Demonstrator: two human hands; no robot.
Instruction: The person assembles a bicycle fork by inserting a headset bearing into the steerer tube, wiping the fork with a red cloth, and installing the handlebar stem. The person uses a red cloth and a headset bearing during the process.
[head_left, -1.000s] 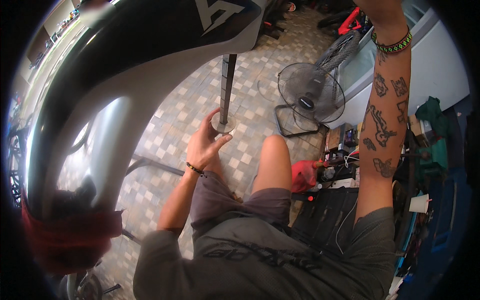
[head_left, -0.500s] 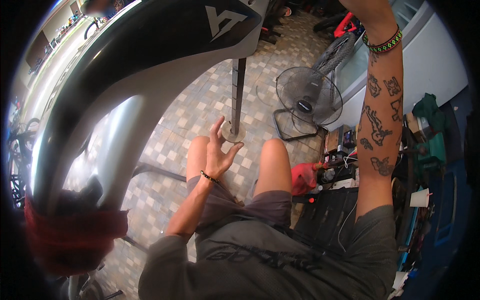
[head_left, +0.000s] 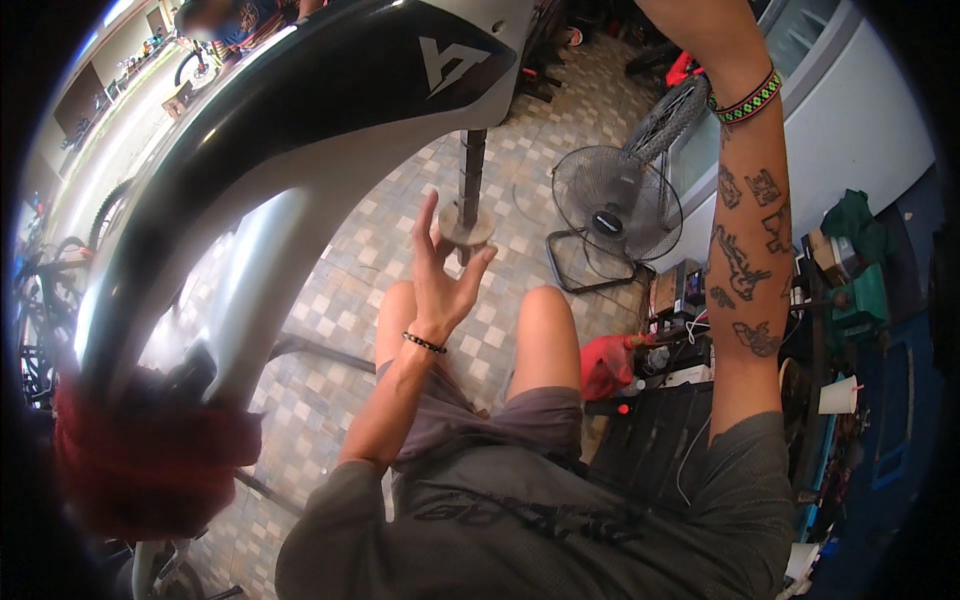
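A black and silver bicycle frame [head_left: 330, 110] stretches across the upper left. From the underside of its front end hangs a dark notched metal rod [head_left: 471, 170], with a pale round disc [head_left: 466, 226] at its lower part. My left hand [head_left: 445, 275] is raised palm up below the disc, open, with the index finger and thumb spread on either side of it. The thumb tip lies close to the disc's edge; whether it touches, I cannot tell. My right hand [head_left: 700, 35] reaches up beside the frame's front end, and its fingers are cut off by the top edge.
A black floor fan [head_left: 617, 205] stands on the tiled floor ahead, with a bicycle tyre [head_left: 672, 125] behind it. Boxes and a red bag [head_left: 608, 364] crowd the right side. A dark red cloth [head_left: 155, 465] wraps the frame at lower left. Another person [head_left: 250, 25] is at the far left.
The rod and its disc sit higher in the view, and my left hand has risen with them. My right forearm has shifted slightly left. More of the other person shows.
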